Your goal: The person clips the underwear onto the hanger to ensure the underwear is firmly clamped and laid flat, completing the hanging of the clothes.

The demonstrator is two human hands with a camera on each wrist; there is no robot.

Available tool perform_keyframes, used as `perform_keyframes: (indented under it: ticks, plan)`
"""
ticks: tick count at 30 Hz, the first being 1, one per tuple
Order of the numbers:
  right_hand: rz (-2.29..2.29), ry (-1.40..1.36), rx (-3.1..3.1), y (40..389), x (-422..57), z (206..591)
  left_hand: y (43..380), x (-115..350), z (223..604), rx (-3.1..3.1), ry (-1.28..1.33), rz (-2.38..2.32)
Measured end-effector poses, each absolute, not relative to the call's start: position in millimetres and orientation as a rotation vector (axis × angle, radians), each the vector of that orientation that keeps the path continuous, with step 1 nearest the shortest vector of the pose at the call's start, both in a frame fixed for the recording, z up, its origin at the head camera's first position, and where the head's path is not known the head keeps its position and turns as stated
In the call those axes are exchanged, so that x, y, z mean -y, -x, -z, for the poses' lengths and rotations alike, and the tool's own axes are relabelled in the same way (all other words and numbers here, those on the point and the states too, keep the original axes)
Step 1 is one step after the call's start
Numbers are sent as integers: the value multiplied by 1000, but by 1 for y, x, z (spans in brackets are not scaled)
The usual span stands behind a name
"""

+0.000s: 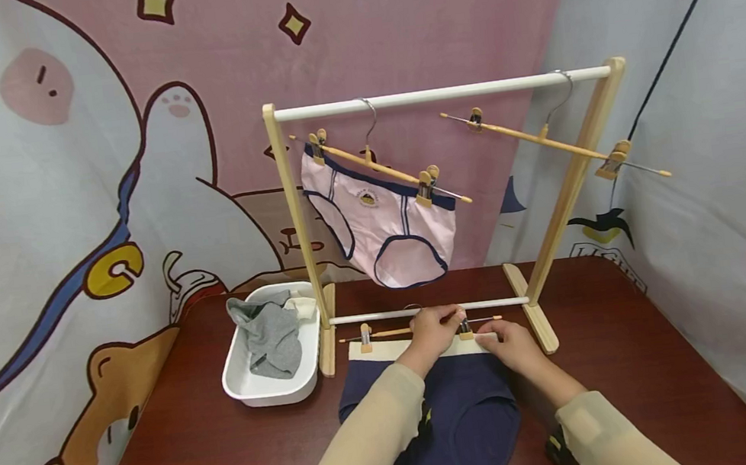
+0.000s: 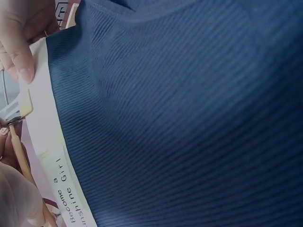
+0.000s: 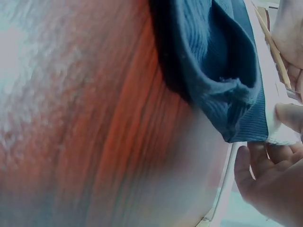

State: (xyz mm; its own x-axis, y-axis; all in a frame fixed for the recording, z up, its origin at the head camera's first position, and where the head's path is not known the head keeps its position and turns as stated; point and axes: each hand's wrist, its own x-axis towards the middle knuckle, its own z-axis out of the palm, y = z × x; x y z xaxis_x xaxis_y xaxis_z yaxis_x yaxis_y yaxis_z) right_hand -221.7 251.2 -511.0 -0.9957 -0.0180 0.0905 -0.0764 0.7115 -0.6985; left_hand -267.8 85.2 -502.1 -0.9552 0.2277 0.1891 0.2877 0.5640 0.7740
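Note:
Navy ribbed underpants point(image 1: 466, 414) with a cream waistband point(image 2: 40, 113) hang from a wooden clip hanger point(image 1: 391, 332) in front of the rack's lower bar. One clip point(image 1: 366, 338) grips the waistband's left part. My left hand point(image 1: 435, 337) holds the right-hand clip point(image 2: 23, 106), whose pad lies over the waistband. With thumb and fingers, my right hand point(image 1: 516, 347) pinches the waistband's right end beside that clip. In the right wrist view, the right thumb lies on the cream band and the fingers are behind it. Lettering shows on the waistband in the left wrist view.
A wooden rack point(image 1: 443, 94) with white bars stands on the dark red table point(image 1: 175, 439). From its top bar hang pink underpants point(image 1: 381, 220) on a clip hanger and a bare hanger point(image 1: 528, 136). At left, a white basin point(image 1: 274, 397) holds grey cloth point(image 1: 270, 336).

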Motion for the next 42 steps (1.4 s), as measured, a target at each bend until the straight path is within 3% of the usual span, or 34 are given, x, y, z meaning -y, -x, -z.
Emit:
perform_keyframes:
  ticks: [18,42]
  plan:
    - [-1661,66,2793,221,-250,512,269,-85,503,2786,440,1344]
    - [-1815,180,2725,229,-250,513,269,-86,508,2831,439,1347]
